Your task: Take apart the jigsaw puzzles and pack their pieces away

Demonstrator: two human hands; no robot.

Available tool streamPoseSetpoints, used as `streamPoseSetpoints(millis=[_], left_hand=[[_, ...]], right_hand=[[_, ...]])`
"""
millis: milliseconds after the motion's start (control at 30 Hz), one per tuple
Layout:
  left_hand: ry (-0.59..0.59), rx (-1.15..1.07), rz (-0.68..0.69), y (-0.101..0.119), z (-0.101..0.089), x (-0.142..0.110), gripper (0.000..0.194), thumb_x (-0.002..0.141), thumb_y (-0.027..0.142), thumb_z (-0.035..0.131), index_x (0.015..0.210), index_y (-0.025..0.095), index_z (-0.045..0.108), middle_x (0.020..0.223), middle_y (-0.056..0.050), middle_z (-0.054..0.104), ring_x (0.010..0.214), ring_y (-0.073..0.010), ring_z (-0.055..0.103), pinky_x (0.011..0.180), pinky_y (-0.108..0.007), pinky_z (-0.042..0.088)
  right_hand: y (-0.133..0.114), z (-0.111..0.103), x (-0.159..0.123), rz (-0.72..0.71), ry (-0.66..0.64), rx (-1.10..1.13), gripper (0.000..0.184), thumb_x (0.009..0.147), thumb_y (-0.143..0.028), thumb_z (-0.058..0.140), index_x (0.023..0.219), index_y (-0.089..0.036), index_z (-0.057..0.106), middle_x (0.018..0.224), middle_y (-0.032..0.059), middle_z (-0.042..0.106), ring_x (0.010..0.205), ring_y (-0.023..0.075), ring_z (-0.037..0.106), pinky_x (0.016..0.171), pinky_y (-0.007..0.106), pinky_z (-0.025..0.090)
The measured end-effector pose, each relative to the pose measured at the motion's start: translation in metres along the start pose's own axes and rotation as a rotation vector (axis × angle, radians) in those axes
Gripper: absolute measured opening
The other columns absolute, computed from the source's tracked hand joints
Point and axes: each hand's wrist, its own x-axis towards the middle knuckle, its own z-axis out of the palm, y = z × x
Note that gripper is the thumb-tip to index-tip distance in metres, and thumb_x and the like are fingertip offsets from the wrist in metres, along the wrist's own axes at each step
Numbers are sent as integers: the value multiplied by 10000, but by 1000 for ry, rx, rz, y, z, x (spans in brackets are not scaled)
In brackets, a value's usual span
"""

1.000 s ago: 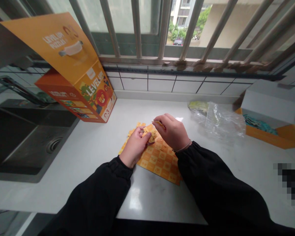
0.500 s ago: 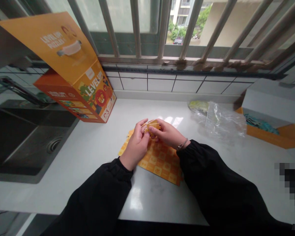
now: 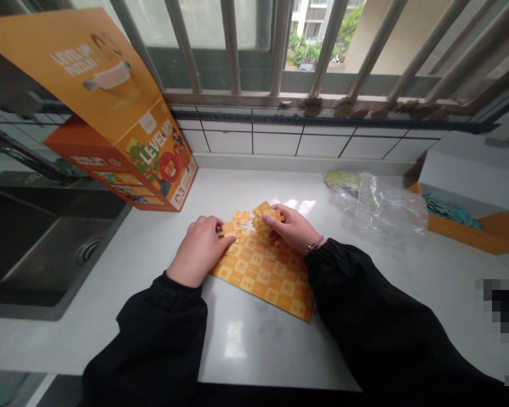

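An orange and yellow checkered puzzle point(image 3: 265, 274), its pieces joined into a sheet, lies on the white counter in front of me. My left hand point(image 3: 200, 247) is at its upper left edge, thumb and fingers closed on a puzzle piece point(image 3: 231, 230). Another loose-looking piece point(image 3: 241, 216) lies just beyond that one. My right hand point(image 3: 296, 227) pinches a small bunch of orange puzzle pieces point(image 3: 261, 213) above the sheet's far edge. Its lower fingers are partly hidden behind the bunch.
A tall orange puzzle box point(image 3: 152, 164) with its lid raised stands at the back left, beside the dark sink point(image 3: 68, 282). To the right lie a crumpled clear plastic bag point(image 3: 375, 203) and an open box point(image 3: 487, 234) holding blue pieces point(image 3: 452, 210). Window bars point(image 3: 233, 51) rise behind.
My hands were together over the bunch of pieces; now they are apart. The left has moved left and down with a piece to the sheet's edge. The right keeps the bunch, nearly in place.
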Motion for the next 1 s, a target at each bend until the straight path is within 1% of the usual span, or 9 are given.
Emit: streamPoseSetpoints(millis=[167, 333, 400, 467, 567, 667, 733, 867, 1000], left_hand=[[75, -329, -9, 16, -2, 1, 171, 882, 364, 778, 933, 237, 676, 912, -41, 734, 830, -241, 671, 775, -362, 516], [-102, -996, -91, 33, 11, 1, 312, 891, 474, 813, 1035, 212, 721, 842, -29, 743, 758, -191, 697, 696, -295, 541], [-152, -1147, -114, 37, 17, 0, 334, 892, 463, 824, 1086, 205, 738, 851, -31, 748, 771, -182, 710, 737, -295, 574], [-186, -1210, -106, 40, 20, -1, 318, 909, 451, 808, 1102, 203, 756, 902, -40, 762, 803, -177, 717, 793, -305, 595], [-146, -1128, -75, 38, 20, 0, 305, 983, 453, 701, 1153, 210, 774, 1055, -71, 781, 886, -201, 730, 858, -345, 610], [80, -744, 34, 32, 20, 8, 288, 1027, 399, 614, 1183, 213, 769, 1188, -108, 767, 1068, -268, 717, 1003, -430, 583], [204, -432, 120, 28, 24, 16, 296, 1011, 366, 622, 1207, 185, 753, 1283, -159, 735, 1247, -338, 653, 1156, -517, 493], [186, -105, 106, 25, 37, 32, 463, 965, 473, 701, 1290, 143, 715, 1369, -228, 663, 1292, -422, 592, 1153, -582, 459], [161, -61, 72, 23, 42, 40, 405, 926, 472, 748, 1204, 178, 743, 1304, -189, 669, 1226, -405, 597, 1093, -554, 484]], right_hand=[[-11, 2, -5, -87, -128, 5, 424, 918, -612, 792, 1049, -221, 700, 847, -1, 712, 655, 153, 680, 591, 285, 600], [-16, 9, -7, -118, -127, 50, 457, 859, -531, 856, 1130, -241, 630, 1026, 19, 734, 752, 158, 707, 650, 304, 634], [-15, 11, -6, -107, -69, 73, 554, 840, -500, 874, 1251, -253, 596, 1138, 42, 732, 759, 156, 707, 613, 303, 631], [-14, 10, -6, -70, -84, 67, 552, 863, -503, 856, 1286, -240, 619, 1093, 46, 748, 744, 159, 703, 597, 297, 616], [-15, 6, -8, -14, -165, 52, 443, 891, -545, 835, 1149, -208, 708, 909, 22, 754, 693, 157, 691, 607, 287, 595], [-20, -3, -16, -32, -131, 92, 464, 866, -569, 864, 1102, -197, 721, 899, 27, 767, 702, 158, 706, 625, 288, 601], [-24, -9, -25, -49, -98, 116, 477, 866, -578, 870, 1091, -189, 713, 935, 53, 789, 744, 167, 732, 646, 290, 610], [-25, -16, -44, -57, -83, 116, 462, 898, -581, 853, 1083, -185, 704, 959, 78, 805, 771, 170, 747, 670, 292, 608], [-20, -11, -58, -48, -60, 90, 469, 907, -601, 840, 1097, -190, 720, 952, 62, 796, 750, 164, 733, 682, 304, 608]])
